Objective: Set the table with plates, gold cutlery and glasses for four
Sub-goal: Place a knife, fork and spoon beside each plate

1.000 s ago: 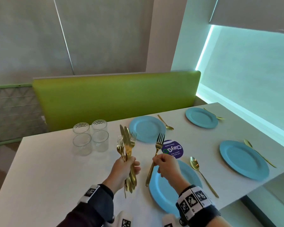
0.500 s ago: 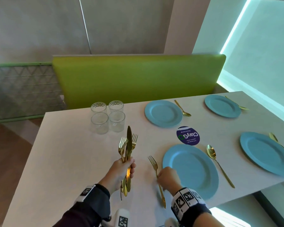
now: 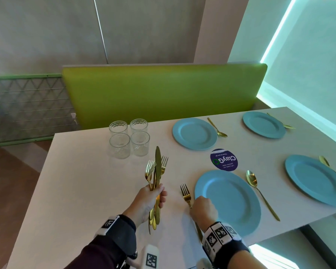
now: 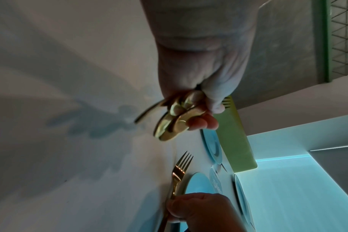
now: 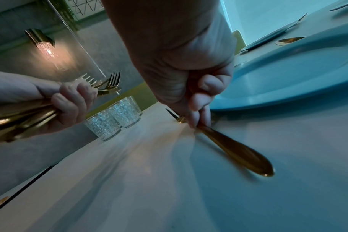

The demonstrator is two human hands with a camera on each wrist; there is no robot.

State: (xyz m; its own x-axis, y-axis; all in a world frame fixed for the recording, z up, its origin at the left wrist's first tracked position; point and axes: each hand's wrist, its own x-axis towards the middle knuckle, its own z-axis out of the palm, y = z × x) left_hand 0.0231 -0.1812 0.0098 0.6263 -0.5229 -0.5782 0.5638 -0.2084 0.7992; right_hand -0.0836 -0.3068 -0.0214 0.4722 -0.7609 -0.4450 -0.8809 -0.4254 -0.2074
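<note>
My left hand grips a bundle of gold forks and knives, held upright above the white table; their handle ends show under the fist. My right hand pinches a single gold fork that lies on the table just left of the nearest blue plate; its handle touches the tabletop. A gold spoon lies right of that plate. Further blue plates each have a gold spoon beside them.
Several clear glasses stand grouped at the table's far left. A round purple sticker sits between the plates. A green bench back runs behind the table; the table's near right edge drops off below the plate.
My right hand has brought the single fork down from the air onto the table left of the nearest plate. The left hand keeps holding the bundle.
</note>
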